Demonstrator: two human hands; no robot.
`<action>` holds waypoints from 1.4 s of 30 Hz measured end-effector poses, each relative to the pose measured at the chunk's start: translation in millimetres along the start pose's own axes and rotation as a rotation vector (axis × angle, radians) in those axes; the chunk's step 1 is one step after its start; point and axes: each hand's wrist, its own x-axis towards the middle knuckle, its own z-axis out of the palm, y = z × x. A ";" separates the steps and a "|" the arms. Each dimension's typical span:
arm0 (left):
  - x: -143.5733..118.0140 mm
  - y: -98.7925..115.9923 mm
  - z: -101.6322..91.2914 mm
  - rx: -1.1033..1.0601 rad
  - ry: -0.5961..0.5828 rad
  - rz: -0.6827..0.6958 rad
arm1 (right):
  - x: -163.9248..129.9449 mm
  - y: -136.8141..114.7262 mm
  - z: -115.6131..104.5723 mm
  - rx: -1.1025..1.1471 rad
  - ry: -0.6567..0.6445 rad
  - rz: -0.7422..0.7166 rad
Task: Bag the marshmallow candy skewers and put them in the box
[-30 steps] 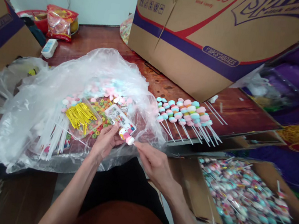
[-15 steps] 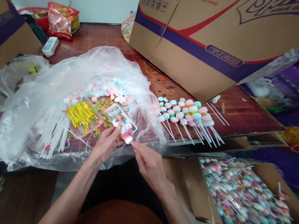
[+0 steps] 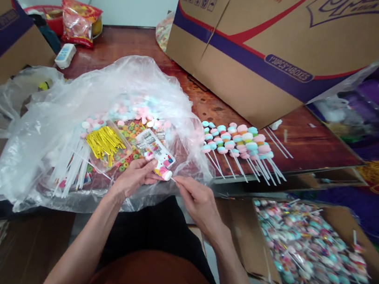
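Observation:
My left hand (image 3: 133, 177) pinches a short stack of marshmallow candies (image 3: 163, 172), pink, yellow and white. My right hand (image 3: 197, 200) holds the thin white stick that pokes out of the stack's right end. Both hands meet at the near table edge, over a crumpled clear plastic sheet (image 3: 74, 111). On that sheet lie loose white sticks (image 3: 72, 170), a clear tray of gold twist ties (image 3: 105, 142), ring candies and pastel marshmallows. A row of finished candy skewers (image 3: 241, 144) lies on the wooden table to the right.
A big cardboard carton (image 3: 259, 43) stands at the back right of the table (image 3: 125, 46). An open box of wrapped candy skewers (image 3: 305, 245) sits low on the right, another at bottom left. Cartons line the left; a red snack bag (image 3: 77, 20) lies far back.
The hands have stayed together at the table edge, with the right hand shifting slightly right along the stick. The camera tilted a little, so everything sits slightly higher.

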 end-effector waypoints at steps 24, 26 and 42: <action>-2.2 -5.2 1.5 -0.103 0.032 0.073 | 3.3 -4.3 22.0 0.198 0.092 0.079; -3.1 -6.8 4.3 -0.074 0.049 0.096 | 2.3 -2.9 25.5 0.140 0.097 0.025; -5.1 -6.4 14.6 -0.251 0.031 0.206 | 2.9 -24.2 51.8 0.238 0.242 0.093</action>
